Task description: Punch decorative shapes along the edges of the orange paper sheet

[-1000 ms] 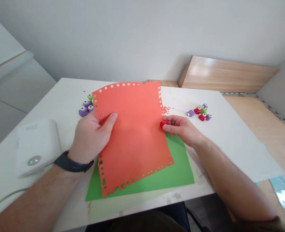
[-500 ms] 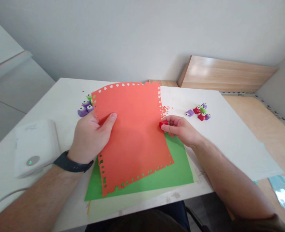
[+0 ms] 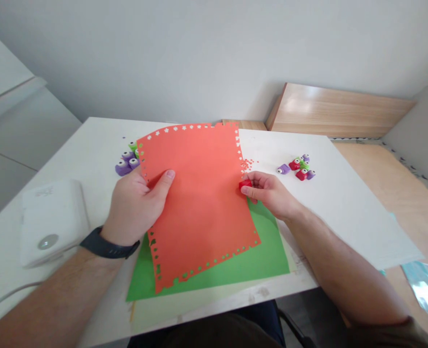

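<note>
My left hand (image 3: 139,200) grips the left edge of an orange paper sheet (image 3: 199,203), thumb on top and fingers hidden beneath. Small shaped holes run along the sheet's edges. At its right edge, my right hand (image 3: 266,191) is closed on a small red craft punch (image 3: 244,185), which sits over the paper's rim. The sheet is held tilted above a green paper sheet (image 3: 268,246). Tiny orange paper cutouts (image 3: 248,164) lie just beyond my right hand.
More craft punches in purple, red and green stand in a left group (image 3: 125,164) and a right group (image 3: 301,168). A white device (image 3: 54,217) with a cable is at the left of the white table (image 3: 330,208). A wooden panel (image 3: 337,111) leans at the back right.
Both hands keep their holds, and the punch stays at the sheet's right edge. The view has shifted very slightly. The green light on the white device has gone dark.
</note>
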Tool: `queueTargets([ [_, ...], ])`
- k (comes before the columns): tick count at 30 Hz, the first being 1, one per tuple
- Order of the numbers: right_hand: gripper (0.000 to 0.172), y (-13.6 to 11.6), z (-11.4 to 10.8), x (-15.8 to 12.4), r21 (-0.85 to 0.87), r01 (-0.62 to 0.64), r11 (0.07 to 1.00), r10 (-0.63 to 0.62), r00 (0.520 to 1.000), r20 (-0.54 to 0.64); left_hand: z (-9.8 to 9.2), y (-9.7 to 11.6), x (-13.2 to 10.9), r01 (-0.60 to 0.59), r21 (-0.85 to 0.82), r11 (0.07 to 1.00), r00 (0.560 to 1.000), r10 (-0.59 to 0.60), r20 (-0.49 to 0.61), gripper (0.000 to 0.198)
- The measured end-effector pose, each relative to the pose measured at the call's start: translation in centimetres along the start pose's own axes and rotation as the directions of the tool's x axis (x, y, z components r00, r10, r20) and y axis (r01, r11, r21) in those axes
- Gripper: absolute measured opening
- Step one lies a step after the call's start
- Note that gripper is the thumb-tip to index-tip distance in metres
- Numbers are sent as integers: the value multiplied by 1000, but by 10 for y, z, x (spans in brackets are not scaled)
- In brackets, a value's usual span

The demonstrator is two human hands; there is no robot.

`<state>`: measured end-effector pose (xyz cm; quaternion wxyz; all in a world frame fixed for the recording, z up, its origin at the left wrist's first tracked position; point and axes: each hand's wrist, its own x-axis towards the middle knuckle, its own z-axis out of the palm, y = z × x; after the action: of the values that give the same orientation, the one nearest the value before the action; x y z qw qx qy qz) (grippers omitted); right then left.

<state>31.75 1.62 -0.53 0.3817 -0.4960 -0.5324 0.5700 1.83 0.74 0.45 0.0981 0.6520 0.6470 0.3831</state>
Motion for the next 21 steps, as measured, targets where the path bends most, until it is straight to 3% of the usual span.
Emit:
queueTargets([
  [21, 34, 7, 4, 7, 24, 15, 1000, -15, 1000, -25, -2, 4, 0, 40, -12, 999, 998, -40, 53, 35],
])
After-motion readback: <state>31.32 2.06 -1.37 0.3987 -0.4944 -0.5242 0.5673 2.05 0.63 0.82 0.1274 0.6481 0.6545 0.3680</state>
